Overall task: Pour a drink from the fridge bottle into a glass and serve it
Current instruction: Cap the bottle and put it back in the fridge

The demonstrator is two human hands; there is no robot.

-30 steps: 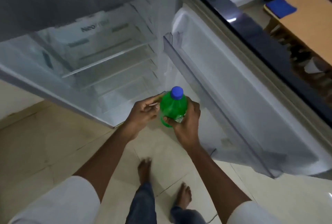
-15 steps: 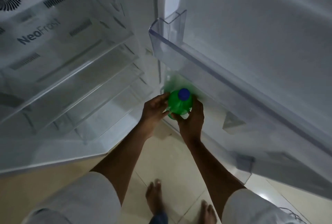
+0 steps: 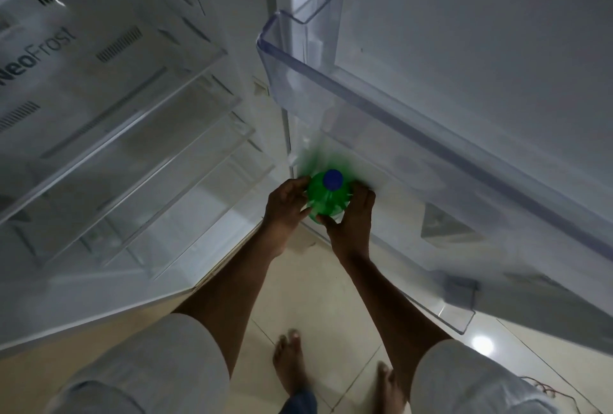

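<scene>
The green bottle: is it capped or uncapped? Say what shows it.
Capped. A blue cap sits on top of the green bottle, held between the left hand and right hand.

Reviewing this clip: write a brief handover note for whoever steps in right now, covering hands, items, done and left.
Left hand: gripping the green bottle on its left side.
Right hand: gripping its right side.
Bottle: upright, blue cap on, held at the lower door shelf of the open fridge.
Done: bottle in hand.
Left: no glass in view; find one, uncap, pour, serve.
</scene>
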